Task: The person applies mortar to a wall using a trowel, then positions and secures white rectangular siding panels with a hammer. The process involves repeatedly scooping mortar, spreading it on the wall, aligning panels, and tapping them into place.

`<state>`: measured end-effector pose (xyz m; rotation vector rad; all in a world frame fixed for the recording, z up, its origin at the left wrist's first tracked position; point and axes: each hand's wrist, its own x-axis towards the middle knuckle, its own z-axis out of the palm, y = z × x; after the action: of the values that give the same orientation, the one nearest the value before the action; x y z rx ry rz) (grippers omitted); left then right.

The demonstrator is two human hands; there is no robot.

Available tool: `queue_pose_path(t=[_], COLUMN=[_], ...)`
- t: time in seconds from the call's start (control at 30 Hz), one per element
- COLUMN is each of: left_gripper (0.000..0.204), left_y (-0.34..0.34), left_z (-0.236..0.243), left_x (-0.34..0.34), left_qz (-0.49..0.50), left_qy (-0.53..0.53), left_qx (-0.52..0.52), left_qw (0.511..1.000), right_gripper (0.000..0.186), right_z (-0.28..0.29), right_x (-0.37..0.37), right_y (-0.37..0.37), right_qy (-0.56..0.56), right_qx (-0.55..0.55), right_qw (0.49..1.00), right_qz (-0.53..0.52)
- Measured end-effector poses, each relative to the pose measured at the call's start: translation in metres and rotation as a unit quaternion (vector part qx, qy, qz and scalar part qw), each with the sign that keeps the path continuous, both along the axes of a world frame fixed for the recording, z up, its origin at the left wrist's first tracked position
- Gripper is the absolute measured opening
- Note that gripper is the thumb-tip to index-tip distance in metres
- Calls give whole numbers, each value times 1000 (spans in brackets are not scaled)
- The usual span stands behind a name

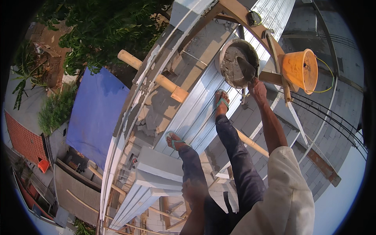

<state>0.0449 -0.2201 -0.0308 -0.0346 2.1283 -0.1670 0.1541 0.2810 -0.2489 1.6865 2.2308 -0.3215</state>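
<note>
My right hand is closed around the handle of a trowel. The trowel's dark blade dips into grey wet mortar inside a round bucket at the upper middle. My left hand hangs low beside my left thigh, near pale grey blocks. It is blurred, and its fingers do not show clearly. My feet, in green flip-flops, stand on a ribbed metal sheet at a height.
An orange bucket lies tipped beside a wooden beam on the right. Thin steel bars run past it. A bamboo pole crosses the wall edge at left. Far below spreads a blue tarp. Several block walls drop away at right.
</note>
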Motion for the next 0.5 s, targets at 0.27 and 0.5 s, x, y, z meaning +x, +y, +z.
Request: queue_pose_path(t=[0.27,0.5], left_gripper=[58,60], left_y=[3,12], left_z=[-1,2], left_x=[3,0], left_qz=[-35,-25], left_qy=[-8,-12], left_qx=[-23,-44], left_qw=[999,999], right_gripper=[32,38], right_z=[-64,-30], right_x=[-18,28], right_y=[17,0], right_qy=[65,284], right_qx=[-76,-191], right_qw=[976,939], right_qz=[194,-26])
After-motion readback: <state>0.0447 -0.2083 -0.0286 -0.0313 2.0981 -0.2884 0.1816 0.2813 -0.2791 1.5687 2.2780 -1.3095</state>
